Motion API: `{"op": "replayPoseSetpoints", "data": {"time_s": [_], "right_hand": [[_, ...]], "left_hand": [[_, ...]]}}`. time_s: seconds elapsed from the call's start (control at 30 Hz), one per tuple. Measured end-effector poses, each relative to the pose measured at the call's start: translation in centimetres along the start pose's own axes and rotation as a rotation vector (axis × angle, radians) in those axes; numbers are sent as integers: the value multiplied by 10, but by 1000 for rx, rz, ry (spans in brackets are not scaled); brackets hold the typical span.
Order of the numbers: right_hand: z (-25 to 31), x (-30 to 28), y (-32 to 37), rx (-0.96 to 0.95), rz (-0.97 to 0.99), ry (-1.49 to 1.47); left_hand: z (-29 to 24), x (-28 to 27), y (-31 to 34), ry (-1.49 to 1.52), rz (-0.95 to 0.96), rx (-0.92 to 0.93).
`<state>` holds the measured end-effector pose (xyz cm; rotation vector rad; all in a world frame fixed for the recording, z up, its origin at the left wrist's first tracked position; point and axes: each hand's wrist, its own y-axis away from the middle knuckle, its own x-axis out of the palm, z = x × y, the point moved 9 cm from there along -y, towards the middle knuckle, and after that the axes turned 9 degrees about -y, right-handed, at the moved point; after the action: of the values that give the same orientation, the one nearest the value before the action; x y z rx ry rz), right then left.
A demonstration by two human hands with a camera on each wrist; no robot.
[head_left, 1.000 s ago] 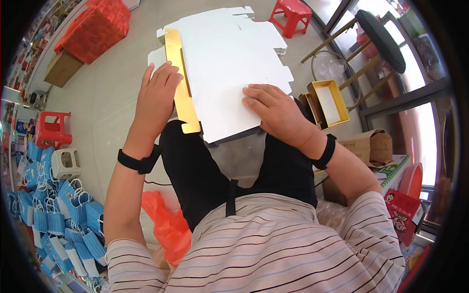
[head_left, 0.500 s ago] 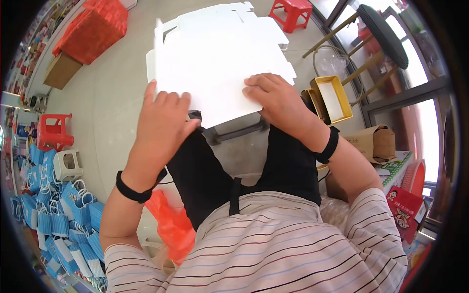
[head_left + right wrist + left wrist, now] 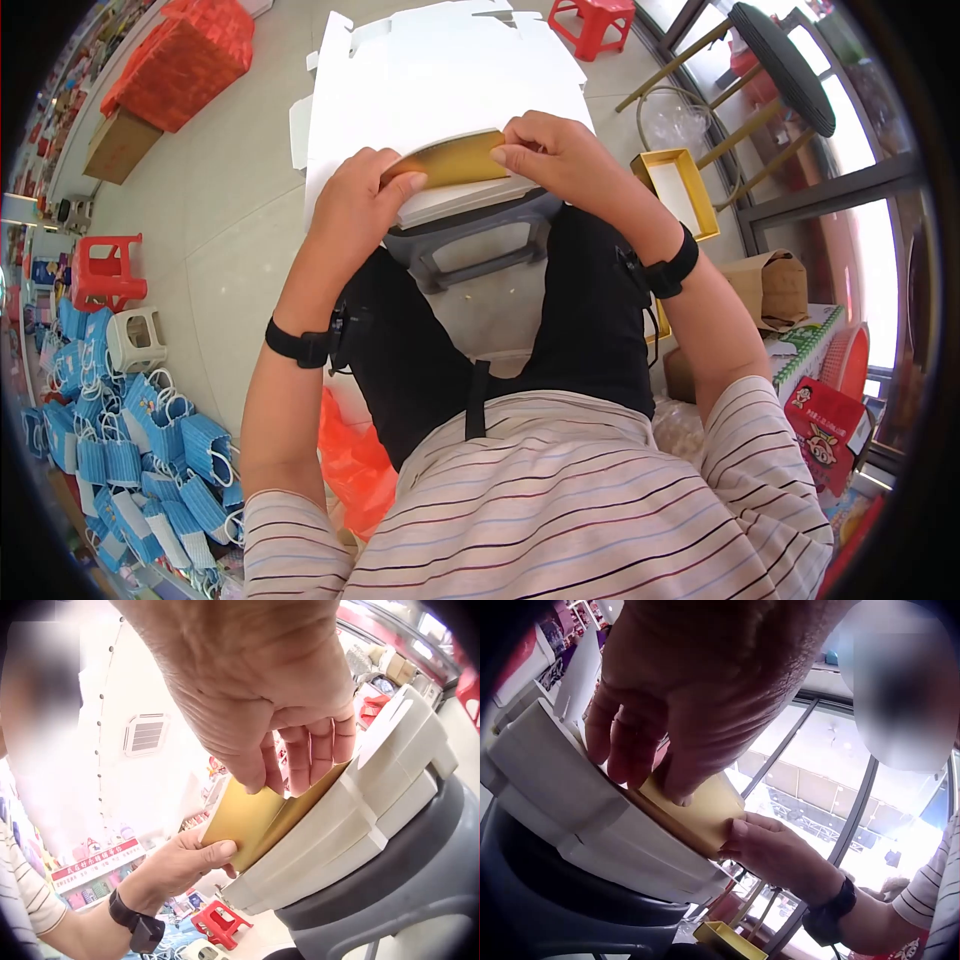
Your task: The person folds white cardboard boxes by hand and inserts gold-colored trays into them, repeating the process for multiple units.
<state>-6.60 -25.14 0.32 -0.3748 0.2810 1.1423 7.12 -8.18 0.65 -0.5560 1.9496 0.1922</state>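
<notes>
A flat die-cut cardboard box blank (image 3: 450, 80), white on its upper face, lies on top of a stack of similar white sheets. The stack rests on a dark grey stool (image 3: 480, 222) before the person's knees. Along the near edge a flap (image 3: 455, 162) stands folded up, showing its gold face. My left hand (image 3: 355, 200) pinches this flap at its left end, thumb on the gold side. At the other end my right hand (image 3: 565, 160) pinches it the same way. Both wrist views show thumbs on gold card (image 3: 697, 810) and fingers behind it.
Gold-edged box trays (image 3: 680, 190) lie right of the knees, near a tall black-topped stool (image 3: 780, 70). Red plastic stools (image 3: 108, 272) stand at left and far right. Blue striped bags (image 3: 130, 450) are piled at lower left. A red plastic bag (image 3: 355, 470) lies by the left leg.
The gold flap along the left side was folded over and the blank has turned. My hands moved from its left side and white face to its near edge, where they now pinch a raised gold flap.
</notes>
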Motion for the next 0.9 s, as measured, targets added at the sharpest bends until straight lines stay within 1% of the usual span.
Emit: {"op": "replayPoseSetpoints", "data": {"time_s": [0.07,0.2,0.27,0.3,0.37,0.5,0.57,0.7,0.8,0.9], "right_hand": [[-13,2,-7,116,43,39],[-12,3,-10,174,31,70],[-10,2,-11,122,-11,111],[-11,4,-11,126,-10,109],[-8,4,-12,90,-33,195],[-12,6,-14,61,-10,235],[-9,7,-14,45,19,267],[-7,8,-13,35,12,252],[-4,10,-12,46,28,292],[0,11,-10,20,-2,321]], "left_hand": [[19,9,-8,233,77,-201],[24,12,-16,168,111,-208],[21,11,-16,98,112,-229],[20,10,-17,99,116,-230],[20,8,-17,25,117,-242],[22,9,-19,64,110,-205],[20,9,-21,34,90,-161],[18,10,-22,-14,103,-130],[17,11,-21,-7,69,-109],[13,9,-18,-39,27,-97]]}}
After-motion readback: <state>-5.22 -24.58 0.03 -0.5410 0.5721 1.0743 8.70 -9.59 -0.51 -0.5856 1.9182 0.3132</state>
